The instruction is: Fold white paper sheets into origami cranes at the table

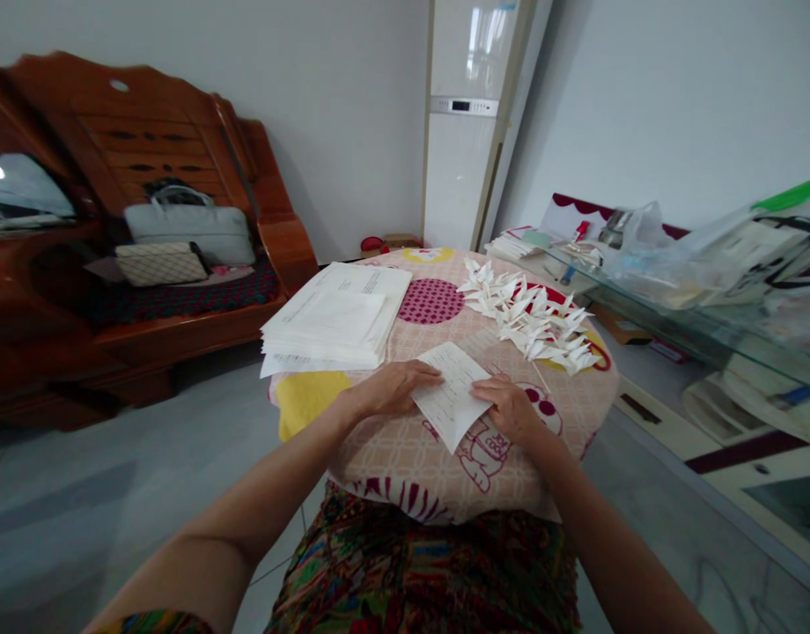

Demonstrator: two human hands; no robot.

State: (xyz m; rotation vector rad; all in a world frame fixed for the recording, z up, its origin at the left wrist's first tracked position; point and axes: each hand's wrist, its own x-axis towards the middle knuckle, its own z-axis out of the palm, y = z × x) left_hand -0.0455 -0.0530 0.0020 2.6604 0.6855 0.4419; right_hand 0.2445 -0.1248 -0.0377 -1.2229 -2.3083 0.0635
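A sheet of paper with writing on it (452, 396) lies turned cornerwise near the front of the small cloth-covered table. Its left edge is between the fingers of my left hand (400, 387), whose thumb side is toward me. Across from it, my right hand (507, 407) pinches the right edge, fingertips on top of the sheet. Beyond the right hand sits a heap of folded white paper cranes (527, 317). To the left rises a thick stack of white paper (335, 313), its top sheets printed.
A patterned cloth (379, 449) covers the table. At left is a carved wooden sofa (147, 114) with a grey handbag (187, 224). To the right, a glass shelf (656, 304) bears plastic bags (669, 264). A tall white air conditioner (461, 176) stands behind.
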